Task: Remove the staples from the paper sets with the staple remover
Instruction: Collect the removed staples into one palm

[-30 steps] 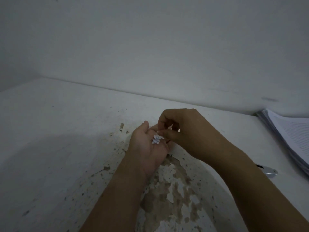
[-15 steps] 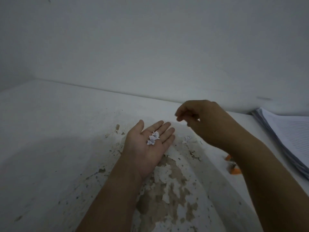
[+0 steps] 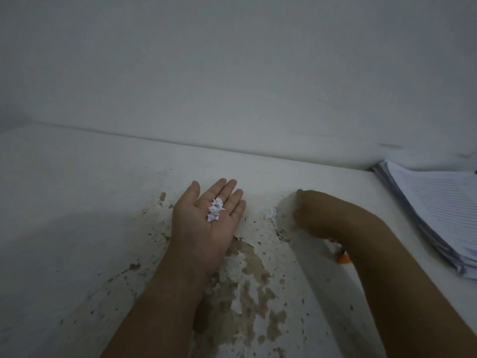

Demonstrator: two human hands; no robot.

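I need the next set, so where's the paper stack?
In the head view, the paper stack lies on the table at far right, beyond the right hand.

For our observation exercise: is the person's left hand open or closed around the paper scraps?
Open. The left hand lies palm up, fingers straight, with the paper scraps loose on it.

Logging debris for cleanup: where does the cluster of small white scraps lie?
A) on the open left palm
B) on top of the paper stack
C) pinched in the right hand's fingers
A: the white scraps lie on the upturned left hand, its fingers straight.
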